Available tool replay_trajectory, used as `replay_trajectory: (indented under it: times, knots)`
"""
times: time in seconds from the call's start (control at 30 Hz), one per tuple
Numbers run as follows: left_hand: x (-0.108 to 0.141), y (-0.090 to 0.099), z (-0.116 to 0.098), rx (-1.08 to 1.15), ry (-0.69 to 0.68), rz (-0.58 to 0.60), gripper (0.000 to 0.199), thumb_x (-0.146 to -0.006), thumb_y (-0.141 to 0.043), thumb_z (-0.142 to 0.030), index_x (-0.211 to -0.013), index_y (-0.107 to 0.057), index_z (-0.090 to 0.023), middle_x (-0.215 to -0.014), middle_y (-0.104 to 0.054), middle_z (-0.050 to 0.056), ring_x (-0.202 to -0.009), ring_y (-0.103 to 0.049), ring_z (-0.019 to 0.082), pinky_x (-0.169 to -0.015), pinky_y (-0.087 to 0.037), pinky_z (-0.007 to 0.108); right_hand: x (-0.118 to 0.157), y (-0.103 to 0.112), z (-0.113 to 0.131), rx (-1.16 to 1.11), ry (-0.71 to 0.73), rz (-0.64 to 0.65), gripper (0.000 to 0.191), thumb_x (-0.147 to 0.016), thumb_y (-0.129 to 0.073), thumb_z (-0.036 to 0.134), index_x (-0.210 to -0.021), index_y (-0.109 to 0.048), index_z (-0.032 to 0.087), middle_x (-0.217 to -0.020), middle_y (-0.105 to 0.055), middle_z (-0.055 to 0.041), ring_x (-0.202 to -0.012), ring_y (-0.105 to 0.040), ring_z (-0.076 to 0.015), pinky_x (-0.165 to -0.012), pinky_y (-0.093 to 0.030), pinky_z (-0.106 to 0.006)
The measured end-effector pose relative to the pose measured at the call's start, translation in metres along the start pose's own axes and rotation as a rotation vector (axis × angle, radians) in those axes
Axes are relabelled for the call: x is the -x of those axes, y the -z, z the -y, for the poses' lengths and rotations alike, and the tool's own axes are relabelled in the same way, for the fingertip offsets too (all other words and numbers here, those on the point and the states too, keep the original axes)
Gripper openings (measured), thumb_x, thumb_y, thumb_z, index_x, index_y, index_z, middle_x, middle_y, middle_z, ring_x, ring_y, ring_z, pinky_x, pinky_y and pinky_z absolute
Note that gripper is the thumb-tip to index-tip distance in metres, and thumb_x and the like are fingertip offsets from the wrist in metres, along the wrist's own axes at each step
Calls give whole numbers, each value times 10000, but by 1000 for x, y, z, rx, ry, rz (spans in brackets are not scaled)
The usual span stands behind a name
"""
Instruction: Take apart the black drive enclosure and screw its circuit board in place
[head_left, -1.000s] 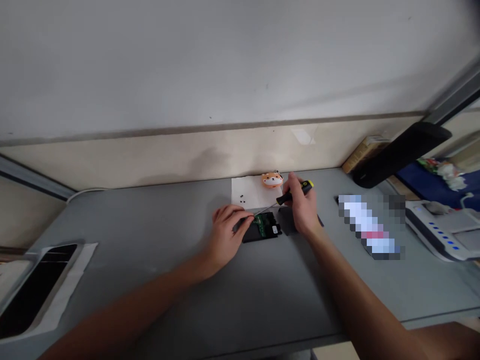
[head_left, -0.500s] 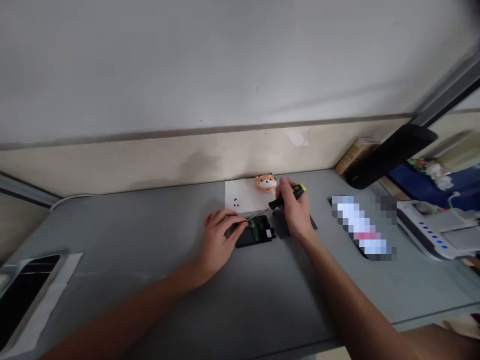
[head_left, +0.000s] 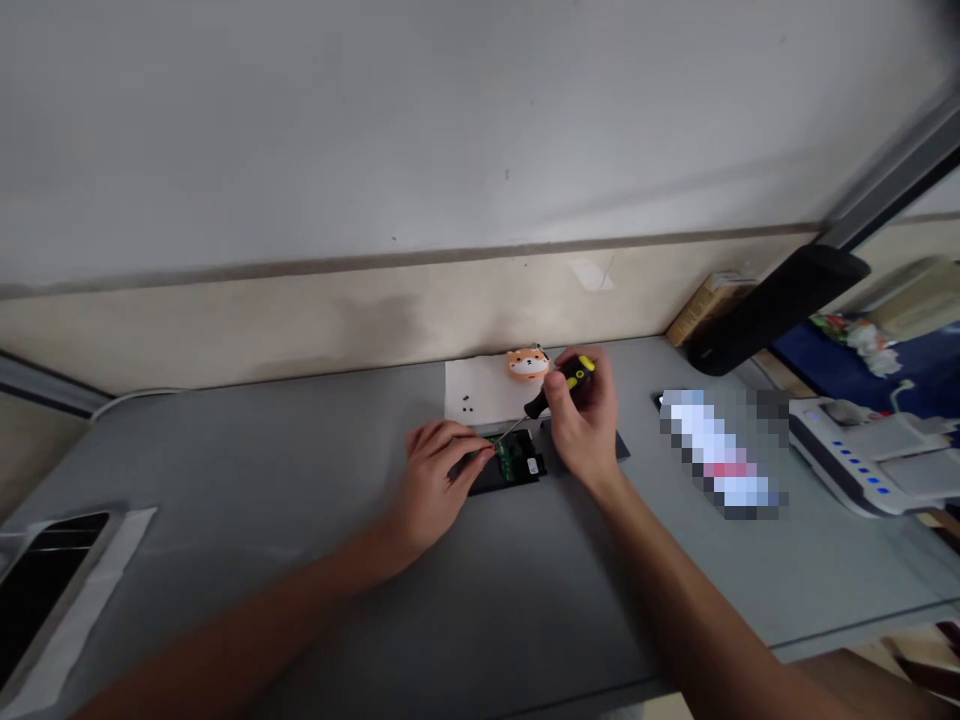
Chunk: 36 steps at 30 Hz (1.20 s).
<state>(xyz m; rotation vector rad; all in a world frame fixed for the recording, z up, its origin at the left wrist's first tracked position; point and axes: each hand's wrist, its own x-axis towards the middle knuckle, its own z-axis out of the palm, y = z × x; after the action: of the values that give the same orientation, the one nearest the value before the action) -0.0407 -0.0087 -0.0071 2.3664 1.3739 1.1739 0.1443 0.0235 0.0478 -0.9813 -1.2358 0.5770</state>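
On the grey desk [head_left: 300, 560], the left hand [head_left: 435, 480] presses its fingers [head_left: 469, 452] on a black device [head_left: 514, 465] with an exposed green board. The right hand [head_left: 581, 420] grips a black-and-yellow screwdriver [head_left: 559, 385], tip on the board. 2 small screws lie on white paper [head_left: 480, 395]. No writing is readable.

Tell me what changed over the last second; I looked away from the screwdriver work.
The right hand tilted the screwdriver more upright, its handle swinging toward the orange toy, tip kept at the circuit board. The left hand stayed on the black case. The screws on the white paper kept their places.
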Motion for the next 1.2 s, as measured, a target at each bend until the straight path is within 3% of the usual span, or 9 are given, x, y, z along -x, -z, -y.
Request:
replay_trajectory:
  times: [0.17,0.27,0.47,0.67,0.83,1.03,1.2]
  knots:
    - [0,-2,2,15,14,31,196,-1025,-610,-347,-944,-780,-291,-884,-746,7,-880,-673,186,-872,-473,367,3,2,2,68,27,-9,267,-949,-602,518,-916,-520,266,-735,-529,37,-618,-484,-131,-586,-435,-292]
    - [0,-1,0,11,14,76,151,-1004,-646,-362,-1073,-765,-302,-994,-764,19,-990,-685,211,-921,-468,386,3,3,4,104,42,-23,219,-952,-606,463,-908,-530,263,-743,-555,32,-630,-505,-133,-607,-444,-298]
    - [0,0,-4,1,43,210,506,-900,-766,-397,-1365,-608,-278,-1301,-714,85,-1245,-640,294,-1051,-462,456,1,7,5,143,67,-45,167,-931,-629,400,-897,-544,260,-743,-578,29,-633,-518,-136,-622,-442,-304]
    - [0,-1,-4,-13,24,304,642,-858,-794,-349,-1435,-523,-277,-1360,-691,99,-1288,-630,305,-1115,-446,481,-1,13,-1,222,58,-65,188,-924,-627,436,-901,-563,261,-738,-588,23,-638,-518,-143,-630,-431,-300]
    - [1,0,-6,9,8,247,546,-883,-723,-284,-1396,-538,-270,-1330,-708,89,-1243,-652,292,-1097,-457,474,2,11,-3,250,9,-11,214,-916,-642,461,-895,-565,263,-710,-581,32,-610,-501,-138,-623,-410,-291]
    - [1,-2,2,18,200,-39,277,-914,-504,-139,-1127,-643,-251,-1098,-757,60,-1057,-704,247,-958,-527,434,12,3,-2,217,-51,107,250,-893,-663,496,-930,-575,265,-713,-604,33,-564,-491,-130,-581,-393,-272]
    - [0,-4,9,34,302,-1,243,-950,-469,-162,-1081,-659,-238,-1054,-759,66,-1008,-711,248,-949,-546,451,17,0,-2,249,-68,210,277,-895,-660,529,-933,-597,262,-645,-565,48,-506,-446,-118,-534,-364,-260]
